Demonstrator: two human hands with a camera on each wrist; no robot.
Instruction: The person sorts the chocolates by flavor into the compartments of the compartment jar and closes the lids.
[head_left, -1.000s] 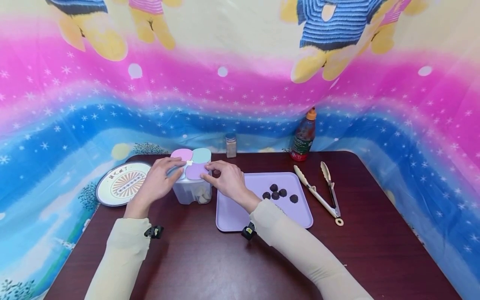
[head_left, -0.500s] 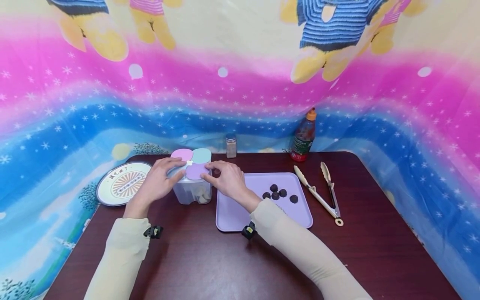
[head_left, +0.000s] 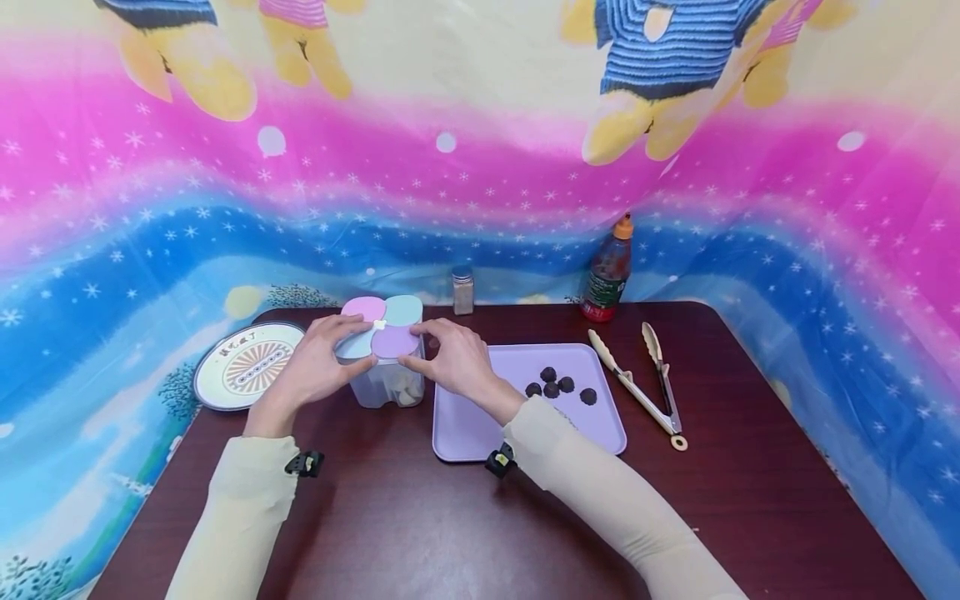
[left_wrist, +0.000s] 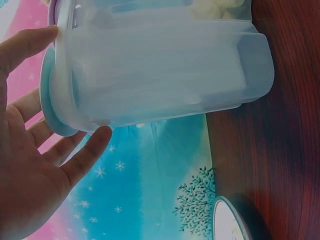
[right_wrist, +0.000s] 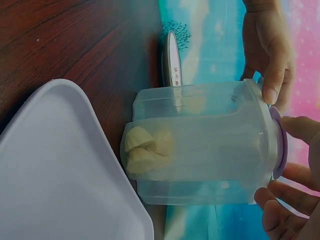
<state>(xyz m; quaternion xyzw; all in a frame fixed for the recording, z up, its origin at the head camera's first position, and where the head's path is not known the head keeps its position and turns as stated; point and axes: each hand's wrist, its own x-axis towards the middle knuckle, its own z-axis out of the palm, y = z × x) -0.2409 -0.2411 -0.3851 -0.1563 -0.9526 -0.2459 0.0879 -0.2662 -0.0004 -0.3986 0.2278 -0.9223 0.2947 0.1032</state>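
Note:
A translucent storage container point(head_left: 384, 385) stands upright left of the table's middle. Its top carries several petal-shaped coloured lids; the purple lid point(head_left: 395, 342) faces front right. My left hand point(head_left: 318, 358) grips the top from the left, thumb at the front rim and fingers spread over the lids and side. From the right, my right hand point(head_left: 457, 358) holds the same rim, thumb in front and fingers on the far edge. Pale cream chunks point(right_wrist: 145, 150) lie at the bottom of one compartment, seen through the wall in the right wrist view.
Right of the container is a lilac tray point(head_left: 465, 433) with several dark round pieces point(head_left: 551, 389). Tongs point(head_left: 645, 400) lie spread beyond it. A shaker jar point(head_left: 462, 292) and a sauce bottle point(head_left: 606, 275) stand at the back. A patterned plate point(head_left: 247, 367) is at the left edge.
My left thumb has slid from the lid top down to the front rim. My right thumb has shifted slightly lower too. The container stays in place.

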